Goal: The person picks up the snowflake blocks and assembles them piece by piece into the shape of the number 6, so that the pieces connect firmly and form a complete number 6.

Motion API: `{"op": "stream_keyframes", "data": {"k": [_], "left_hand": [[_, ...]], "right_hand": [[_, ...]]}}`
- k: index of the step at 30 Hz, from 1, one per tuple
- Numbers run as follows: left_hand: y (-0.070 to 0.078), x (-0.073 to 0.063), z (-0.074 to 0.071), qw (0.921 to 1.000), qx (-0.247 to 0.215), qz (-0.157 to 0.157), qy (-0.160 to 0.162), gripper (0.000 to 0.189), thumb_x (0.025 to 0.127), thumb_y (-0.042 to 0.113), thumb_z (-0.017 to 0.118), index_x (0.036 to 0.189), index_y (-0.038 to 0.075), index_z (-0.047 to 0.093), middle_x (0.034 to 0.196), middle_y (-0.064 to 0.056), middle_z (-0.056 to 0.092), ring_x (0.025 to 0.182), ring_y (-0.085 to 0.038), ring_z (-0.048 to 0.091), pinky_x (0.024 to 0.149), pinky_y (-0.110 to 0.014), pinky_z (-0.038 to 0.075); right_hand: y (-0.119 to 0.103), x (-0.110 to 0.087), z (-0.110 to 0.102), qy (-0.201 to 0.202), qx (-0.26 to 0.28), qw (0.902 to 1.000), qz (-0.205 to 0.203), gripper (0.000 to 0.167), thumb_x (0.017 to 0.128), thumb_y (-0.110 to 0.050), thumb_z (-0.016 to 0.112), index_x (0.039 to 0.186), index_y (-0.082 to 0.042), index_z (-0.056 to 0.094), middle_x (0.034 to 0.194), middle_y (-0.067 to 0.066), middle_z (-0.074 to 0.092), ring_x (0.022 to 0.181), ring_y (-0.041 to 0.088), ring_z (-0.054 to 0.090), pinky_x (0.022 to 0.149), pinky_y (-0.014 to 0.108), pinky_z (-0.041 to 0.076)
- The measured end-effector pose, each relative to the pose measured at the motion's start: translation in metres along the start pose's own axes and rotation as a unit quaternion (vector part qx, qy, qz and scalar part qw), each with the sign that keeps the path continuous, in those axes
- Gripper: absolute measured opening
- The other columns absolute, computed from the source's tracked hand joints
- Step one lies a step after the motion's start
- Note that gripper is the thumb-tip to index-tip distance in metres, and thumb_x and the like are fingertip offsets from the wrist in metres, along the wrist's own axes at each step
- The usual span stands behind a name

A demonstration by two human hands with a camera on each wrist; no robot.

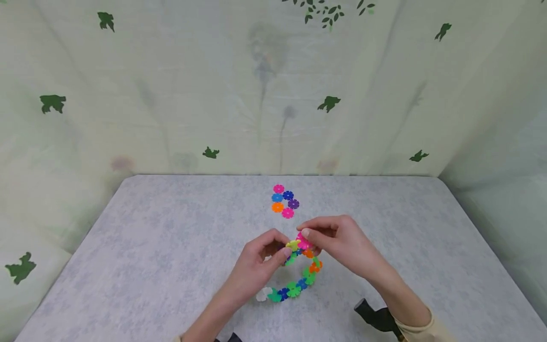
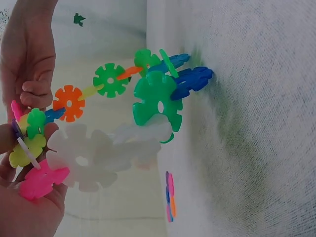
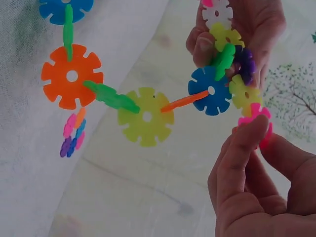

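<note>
My left hand (image 1: 259, 262) grips a chain of interlocking flower-shaped plastic discs near a yellow disc (image 1: 293, 245). A pink disc (image 3: 255, 111) is pinched between the thumb and fingers of my right hand (image 1: 348, 244), against that yellow disc. Whether the two are slotted together, I cannot tell. From the hands the chain loops down toward me, through an orange disc (image 3: 72, 76) and a green disc (image 1: 293, 289), to a white disc (image 1: 263, 294). In the left wrist view, another pink disc (image 2: 43, 179) lies by the left palm. Fingers hide part of the chain.
Beyond the hands, several loose discs lie in a small ring on the grey table (image 1: 171, 237), among them an orange disc (image 1: 278, 207) and a purple disc (image 1: 293, 204). A pale printed curtain (image 1: 179, 85) hangs behind the table. Black gear (image 1: 376, 317) sits at the right wrist.
</note>
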State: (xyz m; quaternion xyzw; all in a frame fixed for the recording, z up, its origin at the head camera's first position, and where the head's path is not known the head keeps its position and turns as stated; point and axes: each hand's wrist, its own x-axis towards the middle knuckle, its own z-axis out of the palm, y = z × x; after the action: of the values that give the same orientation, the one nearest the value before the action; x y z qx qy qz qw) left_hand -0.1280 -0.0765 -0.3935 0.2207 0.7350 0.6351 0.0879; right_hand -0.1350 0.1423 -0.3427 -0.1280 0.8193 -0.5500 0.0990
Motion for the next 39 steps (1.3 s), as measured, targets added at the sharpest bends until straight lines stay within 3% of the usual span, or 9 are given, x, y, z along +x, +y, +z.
{"op": "stream_keyframes", "data": {"k": [7, 11, 15, 19, 23, 27, 31, 35, 39], "left_hand": [[0.004, 0.003, -0.009, 0.9983, 0.009, -0.051, 0.025, 0.01, 0.099, 0.017, 0.059, 0.108, 0.013, 0.061, 0.098, -0.005, 0.062, 0.093, -0.021, 0.061, 0.085, -0.037, 0.051], [0.005, 0.005, -0.012, 0.9968, -0.009, -0.071, 0.036, 0.011, 0.101, 0.014, 0.056, 0.111, 0.01, 0.058, 0.101, -0.009, 0.062, 0.095, -0.023, 0.062, 0.084, -0.032, 0.052], [0.003, 0.008, -0.012, 0.9946, -0.038, -0.086, 0.046, 0.013, 0.101, 0.013, 0.055, 0.113, 0.009, 0.057, 0.103, -0.01, 0.063, 0.098, -0.023, 0.063, 0.087, -0.032, 0.052], [-0.002, 0.012, -0.014, 0.9908, -0.076, -0.102, 0.047, 0.014, 0.102, 0.014, 0.055, 0.114, 0.01, 0.058, 0.103, -0.012, 0.064, 0.099, -0.025, 0.063, 0.089, -0.034, 0.052], [-0.007, 0.017, -0.017, 0.9849, -0.118, -0.118, 0.045, 0.016, 0.102, 0.017, 0.055, 0.116, 0.009, 0.056, 0.105, -0.013, 0.065, 0.102, -0.025, 0.064, 0.09, -0.034, 0.051], [-0.01, 0.021, -0.019, 0.9777, -0.165, -0.126, 0.028, 0.017, 0.103, 0.017, 0.052, 0.117, 0.007, 0.053, 0.107, -0.014, 0.065, 0.103, -0.025, 0.063, 0.093, -0.034, 0.049], [-0.011, 0.023, -0.019, 0.9706, -0.206, -0.125, 0.003, 0.017, 0.102, 0.014, 0.052, 0.117, 0.004, 0.052, 0.106, -0.013, 0.065, 0.101, -0.025, 0.063, 0.092, -0.032, 0.049], [-0.012, 0.025, -0.018, 0.9699, -0.207, -0.126, -0.027, 0.018, 0.101, 0.013, 0.054, 0.115, 0.001, 0.054, 0.104, -0.012, 0.065, 0.097, -0.024, 0.063, 0.088, -0.03, 0.051], [-0.014, 0.03, -0.014, 0.9747, -0.17, -0.137, -0.046, 0.018, 0.101, 0.013, 0.054, 0.113, 0.0, 0.057, 0.1, -0.011, 0.067, 0.092, -0.022, 0.063, 0.085, -0.029, 0.051]], "right_hand": [[0.035, 0.041, -0.012, 0.035, 0.013, 0.9991, -0.018, 0.024, 0.1, -0.017, 0.058, 0.121, -0.01, 0.066, 0.104, 0.009, 0.066, 0.091, 0.033, 0.063, 0.081, 0.045, 0.056], [0.059, 0.068, -0.013, 0.016, -0.03, 0.9993, -0.012, 0.024, 0.099, -0.015, 0.059, 0.121, -0.008, 0.067, 0.114, 0.01, 0.066, 0.101, 0.034, 0.061, 0.084, 0.048, 0.054], [0.074, 0.094, -0.01, -0.012, -0.092, 0.9956, -0.01, 0.025, 0.099, -0.012, 0.057, 0.121, -0.005, 0.067, 0.118, 0.012, 0.066, 0.101, 0.028, 0.06, 0.082, 0.042, 0.055], [0.084, 0.116, -0.004, -0.038, -0.148, 0.9881, 0.01, 0.024, 0.098, -0.011, 0.059, 0.119, -0.007, 0.069, 0.115, 0.007, 0.066, 0.094, 0.022, 0.061, 0.078, 0.033, 0.055], [0.09, 0.134, 0.004, -0.064, -0.207, 0.9762, 0.0, 0.025, 0.095, -0.012, 0.063, 0.12, -0.01, 0.069, 0.111, 0.004, 0.066, 0.092, 0.02, 0.059, 0.079, 0.031, 0.054], [0.093, 0.142, 0.006, -0.08, -0.25, 0.965, -0.013, 0.028, 0.093, -0.011, 0.068, 0.121, -0.011, 0.07, 0.103, 0.002, 0.063, 0.091, 0.019, 0.055, 0.081, 0.031, 0.05], [0.095, 0.145, 0.007, -0.091, -0.264, 0.9601, -0.012, 0.026, 0.089, -0.011, 0.073, 0.114, -0.013, 0.073, 0.095, 0.0, 0.059, 0.086, 0.018, 0.053, 0.076, 0.029, 0.049], [0.095, 0.144, 0.007, -0.091, -0.257, 0.962, -0.013, 0.02, 0.084, -0.009, 0.078, 0.103, -0.012, 0.07, 0.093, 0.001, 0.058, 0.085, 0.018, 0.053, 0.075, 0.028, 0.049], [0.092, 0.135, 0.004, -0.093, -0.243, 0.9655, -0.009, 0.016, 0.086, -0.006, 0.075, 0.096, -0.012, 0.064, 0.086, 0.002, 0.059, 0.08, 0.019, 0.052, 0.071, 0.029, 0.047]]}}
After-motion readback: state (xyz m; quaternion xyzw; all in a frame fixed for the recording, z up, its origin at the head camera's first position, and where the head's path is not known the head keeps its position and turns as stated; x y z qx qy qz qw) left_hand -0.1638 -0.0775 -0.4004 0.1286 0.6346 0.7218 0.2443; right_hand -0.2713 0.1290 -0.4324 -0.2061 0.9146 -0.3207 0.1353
